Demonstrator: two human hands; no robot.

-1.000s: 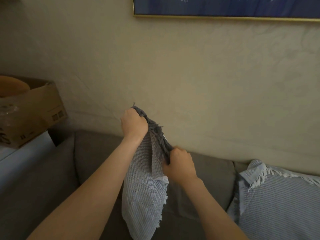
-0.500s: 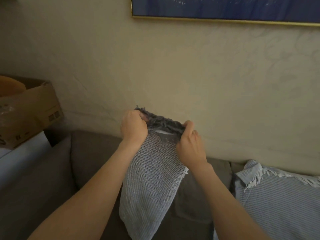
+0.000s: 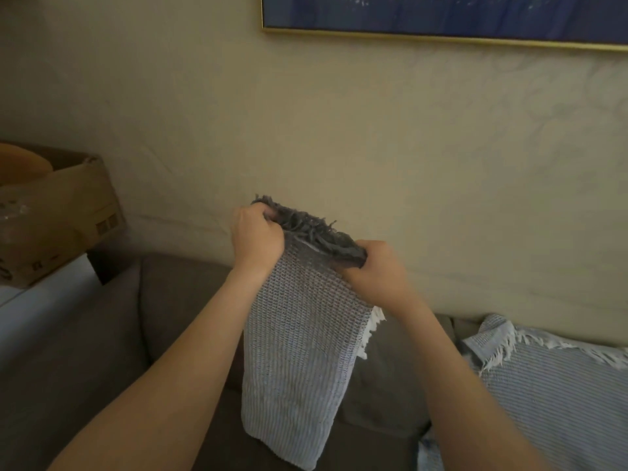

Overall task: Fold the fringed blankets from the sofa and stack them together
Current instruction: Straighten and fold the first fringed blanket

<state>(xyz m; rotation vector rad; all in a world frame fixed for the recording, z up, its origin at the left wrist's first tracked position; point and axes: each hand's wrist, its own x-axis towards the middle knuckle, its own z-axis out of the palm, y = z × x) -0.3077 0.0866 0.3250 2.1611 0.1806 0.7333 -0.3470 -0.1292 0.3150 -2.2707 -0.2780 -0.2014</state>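
Observation:
A grey-blue waffle-weave blanket [image 3: 299, 362] with a dark grey fringe hangs in a narrow folded strip above the grey sofa [image 3: 112, 351]. My left hand [image 3: 256, 237] grips its top left corner. My right hand [image 3: 375, 270] grips the top right corner, a little lower, so the fringed edge slants down to the right. A white fringe shows behind the strip at the right. A second blanket [image 3: 557, 389], pale blue striped with white fringe, lies spread over the sofa's right side.
A cardboard box [image 3: 57, 215] stands on a white surface at the left, beside the sofa arm. A beige wall rises behind the sofa, with a gold-framed blue picture [image 3: 441, 15] at the top.
My right hand has slid along the fringed edge from close under my left hand out to the right, stretching the top edge wide. The left hand has stayed in place.

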